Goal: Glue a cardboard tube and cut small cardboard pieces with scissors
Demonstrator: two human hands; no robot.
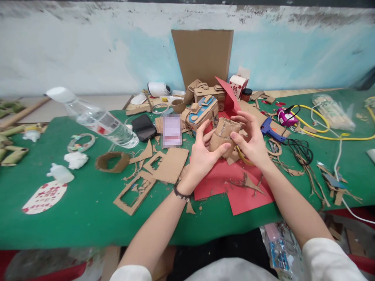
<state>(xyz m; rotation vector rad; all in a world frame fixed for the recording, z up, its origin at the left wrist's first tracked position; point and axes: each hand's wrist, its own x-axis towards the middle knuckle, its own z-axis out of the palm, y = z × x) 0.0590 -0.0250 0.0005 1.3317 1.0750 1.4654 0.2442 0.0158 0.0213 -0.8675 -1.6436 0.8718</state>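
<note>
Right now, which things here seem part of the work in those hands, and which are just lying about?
Likely part of the work:
cardboard piece, held between the left hand and right hand
flat cardboard sheet
blue glue gun, lying unheld

Probably just lying about:
clear bottle
black phone
oval card with red print

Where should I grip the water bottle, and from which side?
Probably wrap the water bottle around its label, coming from the left: the body is round there, while the black phone sits close to its base on the right.
</note>
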